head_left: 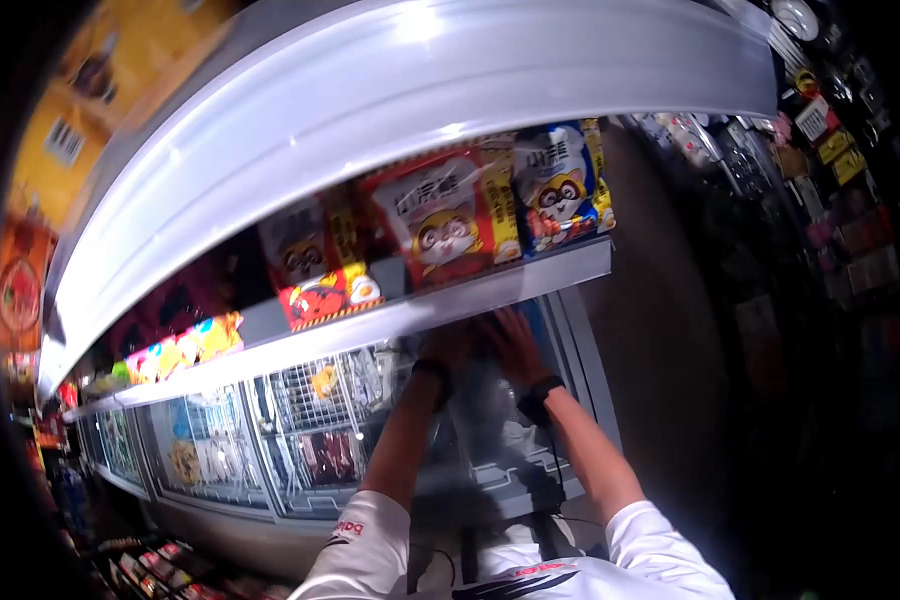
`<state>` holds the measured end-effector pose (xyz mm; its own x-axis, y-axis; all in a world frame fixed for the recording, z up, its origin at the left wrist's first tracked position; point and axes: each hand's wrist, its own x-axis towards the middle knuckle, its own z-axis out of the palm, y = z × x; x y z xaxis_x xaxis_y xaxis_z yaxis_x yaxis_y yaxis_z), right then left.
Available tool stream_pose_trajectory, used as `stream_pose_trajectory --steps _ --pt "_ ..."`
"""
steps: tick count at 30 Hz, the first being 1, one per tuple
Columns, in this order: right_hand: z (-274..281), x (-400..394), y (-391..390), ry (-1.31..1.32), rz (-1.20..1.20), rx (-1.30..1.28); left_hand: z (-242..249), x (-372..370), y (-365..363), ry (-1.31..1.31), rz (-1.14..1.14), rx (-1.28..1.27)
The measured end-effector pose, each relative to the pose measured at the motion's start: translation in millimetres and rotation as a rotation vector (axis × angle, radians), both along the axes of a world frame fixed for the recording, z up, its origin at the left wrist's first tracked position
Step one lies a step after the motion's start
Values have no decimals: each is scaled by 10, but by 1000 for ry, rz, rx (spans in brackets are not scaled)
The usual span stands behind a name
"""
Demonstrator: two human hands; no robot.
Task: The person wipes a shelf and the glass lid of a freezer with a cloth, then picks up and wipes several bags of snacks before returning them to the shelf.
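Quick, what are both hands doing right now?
Left hand: in shadow, can't tell.
Right hand: open, fingers spread, no held item visible.

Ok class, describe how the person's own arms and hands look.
Left hand and right hand show no gloves. The left wristband and right wristband are black. The left sleeve and right sleeve are white and short, the left with red lettering. A thin dark cord shows beside the right wristband.

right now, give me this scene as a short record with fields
left hand: under the shelf, over the freezer, in shadow, grip unclear
right hand: beside it, fingers spread
wrists: dark band on each
shelf: red bag left of blue bag, both with cartoon animal faces
freezer: wire baskets visible inside
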<state>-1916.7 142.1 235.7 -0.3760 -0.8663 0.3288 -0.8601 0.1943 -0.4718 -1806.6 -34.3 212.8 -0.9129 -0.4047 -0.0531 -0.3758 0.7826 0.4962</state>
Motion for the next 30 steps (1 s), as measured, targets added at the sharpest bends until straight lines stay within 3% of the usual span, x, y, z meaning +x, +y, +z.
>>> stream_pose_trajectory --steps 2,3,6,9,16,21,26,28,30 --pt "-246 -406 -325 -50 94 102 -693 -254 -296 98 160 161" --pt "-357 -566 -389 -76 148 158 -652 -309 -396 64 142 93" --pt "-295 -787 -465 -524 4 -4 78 -288 -467 -52 28 -78" --pt "-214 -986 -620 -699 -45 -112 396 -275 -532 -95 7 -127" --pt "-174 -1293 -987 -875 -84 -301 523 -473 -562 -58 -4 -171" --pt "-206 -1051 -966 -962 -63 -387 511 -580 -522 -18 -24 -208" --pt "-367 -948 -665 -819 -57 -268 345 -770 -412 10 -71 -214" --pt "-245 -774 -492 -325 -209 22 224 -811 -307 45 -98 -243" --pt "-230 -633 -302 -107 -202 81 -100 -776 -170 216 -76 -421"
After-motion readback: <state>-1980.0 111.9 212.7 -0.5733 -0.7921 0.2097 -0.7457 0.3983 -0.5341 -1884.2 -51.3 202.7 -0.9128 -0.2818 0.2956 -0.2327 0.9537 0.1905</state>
